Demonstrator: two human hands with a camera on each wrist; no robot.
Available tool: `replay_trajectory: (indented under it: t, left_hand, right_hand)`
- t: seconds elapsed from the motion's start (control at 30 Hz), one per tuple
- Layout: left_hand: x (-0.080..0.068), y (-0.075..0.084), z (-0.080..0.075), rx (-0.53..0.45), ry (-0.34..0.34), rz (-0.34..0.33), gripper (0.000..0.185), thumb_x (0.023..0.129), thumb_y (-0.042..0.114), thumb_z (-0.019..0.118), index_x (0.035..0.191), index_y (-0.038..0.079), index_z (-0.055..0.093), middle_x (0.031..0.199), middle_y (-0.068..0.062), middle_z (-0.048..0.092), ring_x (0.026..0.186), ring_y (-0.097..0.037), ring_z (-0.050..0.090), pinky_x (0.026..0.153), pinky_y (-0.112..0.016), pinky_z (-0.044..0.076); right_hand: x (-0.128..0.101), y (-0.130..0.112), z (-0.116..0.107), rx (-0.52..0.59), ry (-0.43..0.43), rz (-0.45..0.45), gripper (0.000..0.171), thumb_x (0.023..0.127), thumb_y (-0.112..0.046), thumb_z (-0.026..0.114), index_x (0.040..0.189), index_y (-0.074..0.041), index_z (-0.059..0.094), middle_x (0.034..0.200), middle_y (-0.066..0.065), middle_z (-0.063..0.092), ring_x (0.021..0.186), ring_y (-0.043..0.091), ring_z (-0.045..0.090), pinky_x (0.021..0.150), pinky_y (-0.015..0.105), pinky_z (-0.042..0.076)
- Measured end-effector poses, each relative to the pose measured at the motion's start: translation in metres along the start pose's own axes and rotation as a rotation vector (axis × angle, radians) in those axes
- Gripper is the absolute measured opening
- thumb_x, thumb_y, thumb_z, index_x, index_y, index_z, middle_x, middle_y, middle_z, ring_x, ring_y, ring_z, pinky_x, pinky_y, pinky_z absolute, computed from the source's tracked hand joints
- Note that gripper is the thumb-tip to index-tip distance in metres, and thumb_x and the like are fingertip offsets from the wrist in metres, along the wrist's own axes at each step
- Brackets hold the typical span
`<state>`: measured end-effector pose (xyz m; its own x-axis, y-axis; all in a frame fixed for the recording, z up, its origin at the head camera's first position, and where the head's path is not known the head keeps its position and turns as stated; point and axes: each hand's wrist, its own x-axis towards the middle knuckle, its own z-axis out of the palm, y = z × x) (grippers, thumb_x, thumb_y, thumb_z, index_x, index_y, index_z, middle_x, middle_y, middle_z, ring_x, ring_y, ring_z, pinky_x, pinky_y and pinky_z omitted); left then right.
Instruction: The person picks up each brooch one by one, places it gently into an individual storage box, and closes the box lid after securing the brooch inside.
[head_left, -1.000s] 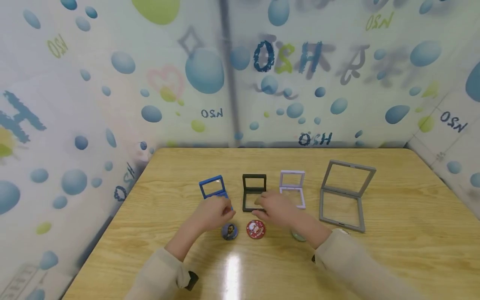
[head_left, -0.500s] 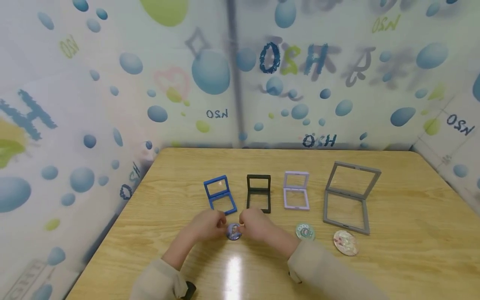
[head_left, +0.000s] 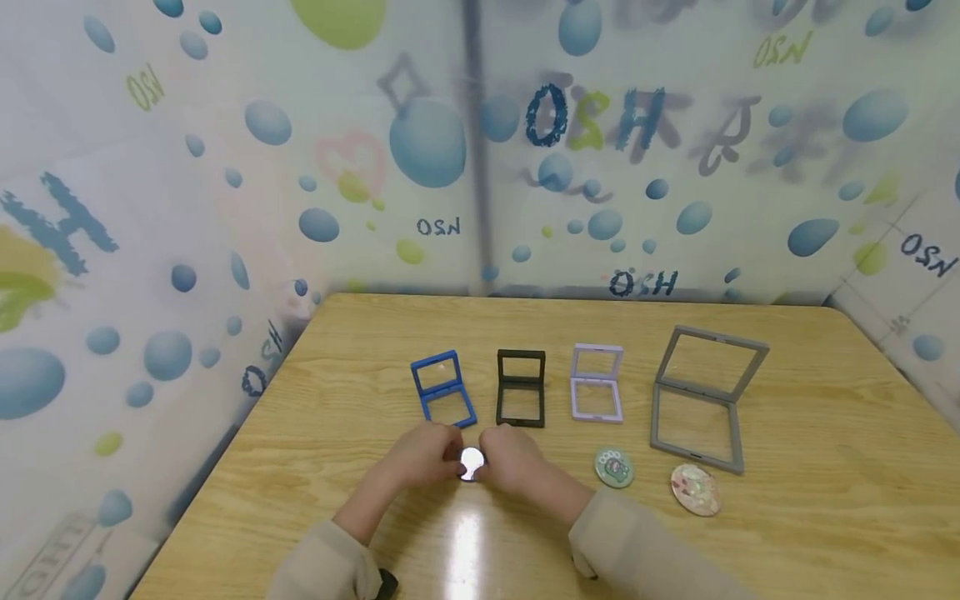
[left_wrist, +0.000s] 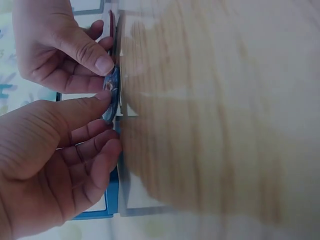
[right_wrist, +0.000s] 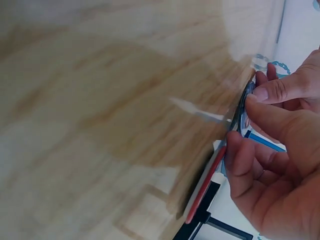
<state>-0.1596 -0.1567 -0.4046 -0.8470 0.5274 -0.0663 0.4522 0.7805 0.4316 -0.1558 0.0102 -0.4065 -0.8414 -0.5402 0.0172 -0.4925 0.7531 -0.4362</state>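
We see both hands meet at the table's near middle, pinching 1 small round badge [head_left: 471, 462] between them: left hand [head_left: 423, 454] with thumb and fingers curled on its left edge, right hand [head_left: 513, 457] doing the same on its right edge. The badge glares white in the head view, so its face is unreadable there; in the left wrist view it shows edge-on between the 2 thumbs [left_wrist: 111, 95]. In the right wrist view a red badge [right_wrist: 204, 187] lies flat on the table just beside the right hand; the head view hides it. Just behind the hands stand 4 open frames in a row: blue frame [head_left: 442, 390] nearest the left hand, black frame [head_left: 521, 388] behind the right hand, lilac frame [head_left: 596, 382] next, big grey frame [head_left: 705, 396] well to the right. 2 more badges lie in front of the frames: a green badge [head_left: 614, 467] near the lilac frame, a pink badge [head_left: 695, 489] just at the grey frame's front edge. All sit on the wooden table [head_left: 825, 467]. Beige sleeves [head_left: 637, 542] cover both forearms.
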Motion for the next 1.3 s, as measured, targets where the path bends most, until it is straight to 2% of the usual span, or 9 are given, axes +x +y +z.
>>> replay_trajectory:
  t: [0.17,0.3,0.5,0.63,0.77,0.87,1.03,1.23,1.3]
  left_hand:
    - [-0.002,-0.002,0.0,-0.077,0.006,-0.025,0.012,0.076,0.012,0.069,0.077,0.009,0.058,0.063,0.005,0.052,0.057,-0.008,0.046,0.051,-0.023,0.04]
    - [-0.002,-0.004,0.0,-0.138,0.018,-0.045,0.01,0.077,0.009,0.067,0.076,0.008,0.057,0.065,0.004,0.054,0.059,-0.009,0.048,0.052,-0.023,0.041]
    - [-0.003,-0.005,-0.001,-0.202,0.036,-0.043,0.008,0.077,0.003,0.065,0.074,0.006,0.057,0.065,0.002,0.055,0.059,-0.01,0.048,0.052,-0.023,0.042]
    - [-0.005,-0.008,-0.001,-0.303,0.039,-0.05,0.009,0.078,0.0,0.062,0.073,0.004,0.056,0.064,0.0,0.056,0.057,-0.01,0.05,0.05,-0.022,0.043]
    - [-0.007,-0.014,-0.002,-0.453,0.042,-0.075,0.007,0.081,-0.001,0.06,0.076,0.0,0.055,0.067,-0.005,0.059,0.056,-0.013,0.056,0.05,-0.024,0.047]
    - [-0.008,-0.017,-0.005,-0.537,0.065,-0.124,0.006,0.082,0.001,0.06,0.079,-0.002,0.056,0.068,-0.007,0.06,0.057,-0.015,0.058,0.051,-0.026,0.049]
    - [-0.006,-0.019,-0.012,-0.644,0.129,-0.223,0.01,0.084,0.003,0.059,0.082,-0.006,0.056,0.068,-0.01,0.059,0.059,-0.019,0.059,0.054,-0.031,0.051]
    - [0.002,-0.016,-0.017,-0.764,0.248,-0.359,0.009,0.084,-0.002,0.057,0.083,-0.01,0.056,0.073,-0.014,0.06,0.062,-0.02,0.062,0.06,-0.034,0.053]
    - [0.005,-0.017,-0.016,-0.783,0.298,-0.404,0.008,0.083,-0.004,0.057,0.082,-0.012,0.056,0.072,-0.014,0.06,0.06,-0.017,0.061,0.061,-0.033,0.053]
  right_hand:
    - [0.001,-0.002,-0.001,0.053,0.006,0.029,0.021,0.072,-0.009,0.069,0.06,-0.009,0.051,0.051,-0.005,0.044,0.045,0.007,0.037,0.04,0.019,0.031]
    - [0.003,-0.001,-0.002,0.104,0.026,0.021,0.02,0.069,-0.002,0.068,0.058,-0.007,0.052,0.051,-0.005,0.043,0.045,0.007,0.035,0.041,0.018,0.029]
    - [0.005,0.003,0.0,0.194,0.044,-0.009,0.011,0.064,0.002,0.067,0.064,-0.003,0.057,0.06,0.0,0.053,0.055,0.01,0.046,0.05,0.019,0.039]
    - [0.007,0.005,0.002,0.294,0.041,-0.001,0.012,0.067,0.003,0.069,0.066,-0.003,0.059,0.062,-0.001,0.055,0.059,0.01,0.048,0.052,0.02,0.041]
    - [0.009,0.005,0.002,0.371,0.03,0.011,0.01,0.07,0.001,0.069,0.069,-0.002,0.06,0.061,-0.002,0.053,0.056,0.007,0.047,0.05,0.019,0.041]
    - [0.012,0.005,0.002,0.429,0.051,0.02,0.007,0.072,0.002,0.068,0.072,0.0,0.061,0.061,-0.001,0.054,0.055,0.007,0.047,0.049,0.019,0.041]
    - [0.021,0.004,0.0,0.541,0.151,0.075,0.005,0.075,0.002,0.066,0.076,0.002,0.062,0.066,0.003,0.058,0.059,0.009,0.051,0.052,0.02,0.043]
    - [0.035,0.004,0.0,0.643,0.224,0.183,0.005,0.078,-0.002,0.066,0.081,0.002,0.063,0.071,0.005,0.06,0.061,0.011,0.055,0.054,0.022,0.047]
    - [0.04,0.004,0.001,0.667,0.241,0.192,0.006,0.078,-0.001,0.066,0.081,0.003,0.063,0.071,0.007,0.061,0.06,0.012,0.057,0.054,0.023,0.048]
